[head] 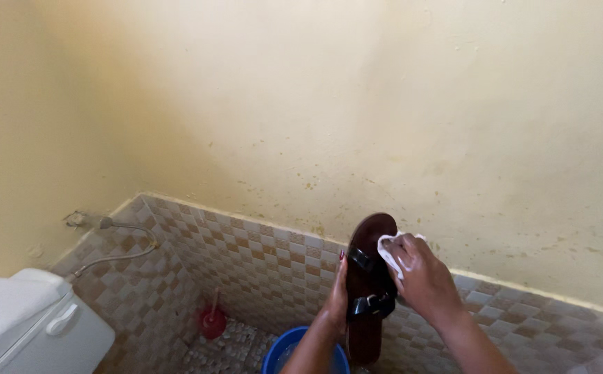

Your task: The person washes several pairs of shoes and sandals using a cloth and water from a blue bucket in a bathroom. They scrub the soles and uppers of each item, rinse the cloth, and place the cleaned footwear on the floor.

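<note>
— Brown leather is what I see first; what have I got hold of?

— A dark brown sandal (370, 277) with black straps across it, held upright with its toe end up, in front of the tiled band at the foot of the wall (260, 256); my left hand (336, 294) is closed around its left edge, fingers curled behind it; I can see painted nails on the fingertips.

— And the other hand?

— My right hand (422, 277) is closed on a small white cloth (393, 251), pressing it against the upper right side of the sandal, just above the strap; the cloth touches the sandal, bunched under my fingers.

— What lies under them?

— A blue bucket (280, 353) sits directly below the sandal at the bottom edge of my view; only its rim and part of its inside show; I cannot tell what is in it.

— Anything else about?

— A white toilet tank (31, 318) fills the lower left corner; a thin hose (118, 253) runs from a fitting on the wall down towards it; a red plunger (213, 320) stands in the corner of the pebbled floor (235, 350), well apart from the bucket; above the tiles the yellow wall is stained with small dark specks.
</note>
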